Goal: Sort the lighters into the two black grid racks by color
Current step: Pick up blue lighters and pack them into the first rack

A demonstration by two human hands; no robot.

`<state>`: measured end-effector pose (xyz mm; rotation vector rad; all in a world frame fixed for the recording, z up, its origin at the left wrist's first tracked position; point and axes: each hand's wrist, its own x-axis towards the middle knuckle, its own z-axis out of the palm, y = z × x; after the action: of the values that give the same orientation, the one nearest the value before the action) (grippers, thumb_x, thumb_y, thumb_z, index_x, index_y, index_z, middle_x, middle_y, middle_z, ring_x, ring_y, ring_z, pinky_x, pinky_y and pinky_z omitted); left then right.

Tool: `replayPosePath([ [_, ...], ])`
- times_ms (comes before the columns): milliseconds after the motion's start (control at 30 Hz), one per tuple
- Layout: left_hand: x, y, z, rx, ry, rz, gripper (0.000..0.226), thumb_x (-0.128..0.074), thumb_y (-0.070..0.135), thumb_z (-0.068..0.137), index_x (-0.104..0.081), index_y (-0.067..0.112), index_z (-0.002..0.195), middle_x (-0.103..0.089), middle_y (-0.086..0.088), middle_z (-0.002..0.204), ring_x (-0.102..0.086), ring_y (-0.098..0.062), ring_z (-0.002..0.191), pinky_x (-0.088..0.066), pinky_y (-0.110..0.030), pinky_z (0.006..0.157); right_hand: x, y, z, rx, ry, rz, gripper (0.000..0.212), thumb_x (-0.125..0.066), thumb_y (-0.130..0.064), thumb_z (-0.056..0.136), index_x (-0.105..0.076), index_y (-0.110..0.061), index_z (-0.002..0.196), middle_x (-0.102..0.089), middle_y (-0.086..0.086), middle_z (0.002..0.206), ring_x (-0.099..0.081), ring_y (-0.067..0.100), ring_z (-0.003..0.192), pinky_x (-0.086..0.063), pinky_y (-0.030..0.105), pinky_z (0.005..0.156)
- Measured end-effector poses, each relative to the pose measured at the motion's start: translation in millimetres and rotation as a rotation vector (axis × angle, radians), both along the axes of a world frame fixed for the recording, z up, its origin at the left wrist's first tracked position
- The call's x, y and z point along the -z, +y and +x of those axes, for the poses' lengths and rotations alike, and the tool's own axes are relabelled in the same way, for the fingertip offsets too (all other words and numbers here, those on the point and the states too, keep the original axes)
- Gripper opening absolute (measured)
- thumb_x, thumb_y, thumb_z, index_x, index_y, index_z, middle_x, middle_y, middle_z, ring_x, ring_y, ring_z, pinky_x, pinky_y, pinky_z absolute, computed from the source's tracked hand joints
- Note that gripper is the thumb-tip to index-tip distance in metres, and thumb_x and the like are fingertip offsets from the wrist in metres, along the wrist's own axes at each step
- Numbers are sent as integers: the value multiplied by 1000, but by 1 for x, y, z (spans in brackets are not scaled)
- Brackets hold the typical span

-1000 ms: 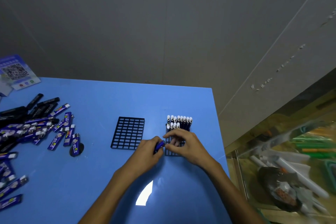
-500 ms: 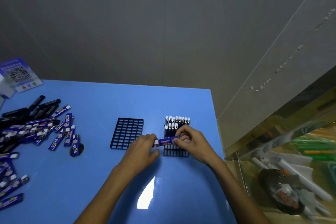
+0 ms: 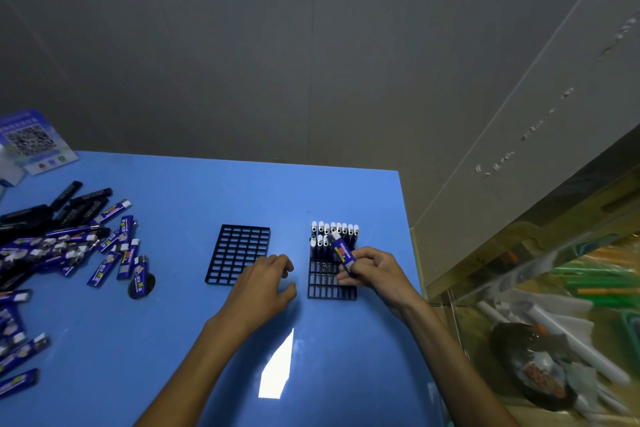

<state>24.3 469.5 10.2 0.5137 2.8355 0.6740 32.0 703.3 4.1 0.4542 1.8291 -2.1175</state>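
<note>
1. The blue lighter (image 3: 342, 251) pinched in my right hand (image 3: 375, 270), right of centre in the frame, carries a printed label with white characters and coloured blocks; I cannot read them.
2. The card (image 3: 34, 140) at the upper left of the table (image 3: 194, 191) shows a QR code and small coloured icons; its text is too small to read.
3. The loose lighters (image 3: 114, 253) at the left have printed labels, unreadable.
</note>
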Motion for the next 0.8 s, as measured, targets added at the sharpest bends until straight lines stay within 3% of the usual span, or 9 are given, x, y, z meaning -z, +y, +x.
replayPosePath([
  [100, 1, -1, 0, -14, -26, 23, 28, -57, 32, 93, -55, 21, 118, -58, 8, 112, -51, -7, 101, -37, -16, 80, -2, -1, 2, -58, -18, 20, 15, -47, 10, 91, -47, -3, 97, -65, 19, 80, -68, 32, 71, -60, 33, 68],
  [200, 3, -1, 0, -17, -37, 25, 27, -57, 32, 92, -55, 21, 116, -58, 9, 110, -49, -5, 96, -36, -16, 78, -1, -2, 2, -154, -7, 144, 17, -39, 8, 93, -40, -8, 99, -54, 12, 75, -62, 25, 57, -55, 33, 59],
  [333, 5, -2, -1, -21, -63, 34, 26, -58, 32, 91, -55, 22, 115, -57, 12, 106, -47, -3, 92, -37, -16, 77, 2, -6, -2, -200, -3, 269, 18, -34, 0, 96, -49, -7, 103, -46, 2, 66, -46, 16, 50, -44, 34, 55],
  [400, 5, -2, -2, -20, -75, 35, 26, -58, 32, 91, -55, 22, 115, -55, 13, 104, -47, -3, 92, -38, -17, 78, 2, -8, -4, -190, -2, 259, 20, -34, -5, 97, -51, 3, 106, -43, 1, 64, -43, 15, 49, -42, 31, 54],
  [467, 6, -2, -3, -20, -79, 38, 26, -58, 32, 92, -55, 22, 115, -54, 14, 103, -48, -3, 91, -38, -16, 77, 2, -9, -4, -162, -2, 228, 24, -38, -13, 101, -50, 8, 101, -44, 1, 65, -43, 15, 49, -42, 30, 54],
  [600, 7, -4, -4, -22, -95, 37, 26, -58, 32, 92, -55, 22, 116, -55, 13, 105, -49, -4, 91, -38, -16, 77, 1, -10, -4, -109, 41, 250, 33, -38, -28, 104, -55, -6, 86, -51, 4, 68, -48, 16, 55, -44, 28, 60],
  [800, 9, -5, -5, -22, -101, 49, 25, -58, 31, 92, -55, 22, 115, -57, 12, 105, -50, -4, 91, -38, -16, 76, 4, -5, -4, -115, 77, 145, 29, -40, -21, 103, -60, -4, 89, -60, 5, 71, -56, 15, 67, -49, 26, 70],
])
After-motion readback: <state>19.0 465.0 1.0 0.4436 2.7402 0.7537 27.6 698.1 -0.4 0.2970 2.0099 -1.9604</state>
